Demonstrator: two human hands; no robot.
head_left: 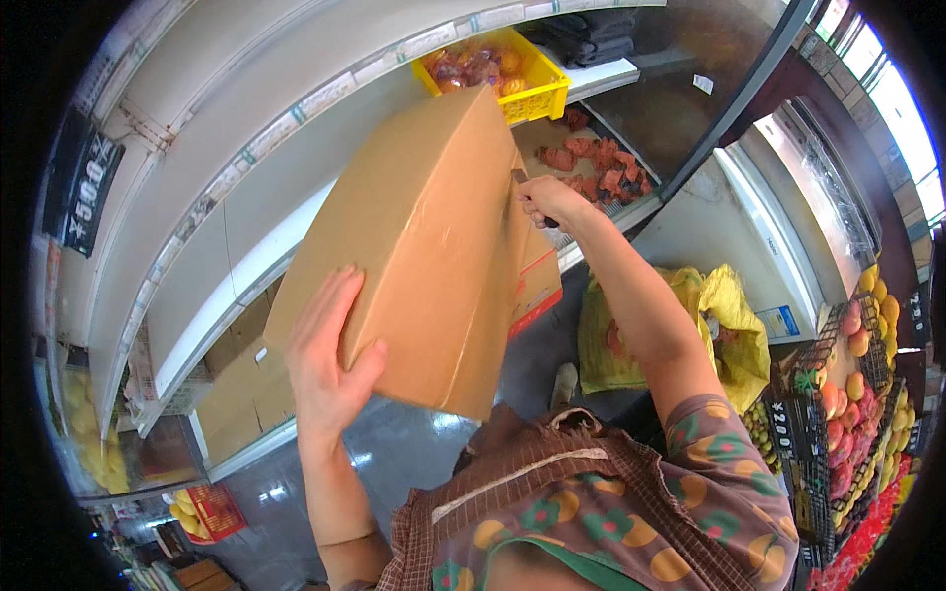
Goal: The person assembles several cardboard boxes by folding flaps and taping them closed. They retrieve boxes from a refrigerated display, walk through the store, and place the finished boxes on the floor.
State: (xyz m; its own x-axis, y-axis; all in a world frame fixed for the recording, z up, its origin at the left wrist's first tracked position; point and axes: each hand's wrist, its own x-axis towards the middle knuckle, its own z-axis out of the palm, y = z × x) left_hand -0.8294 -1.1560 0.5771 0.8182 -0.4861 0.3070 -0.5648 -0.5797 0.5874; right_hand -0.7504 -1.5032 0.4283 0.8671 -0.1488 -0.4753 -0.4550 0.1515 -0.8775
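A large brown cardboard box [434, 246] stands tilted in front of me. My left hand [330, 355] lies against its near left corner with fingers stretched out and thumb apart, pressing on the cardboard. My right hand [550, 202] is closed around a small tool with a dark handle [551, 223], at the box's right side. The tool's working end is hidden or too small to make out. Below the box on the right, part of another carton with a red lower edge [537, 295] shows.
White shelves [246, 266] curve along the left. A yellow crate [537, 98] of wrapped fruit sits behind the box, beside a tray of reddish crumpled wrappers [601, 163]. A yellow sack [734, 325] stands on the floor to the right, near a fruit display [847, 424].
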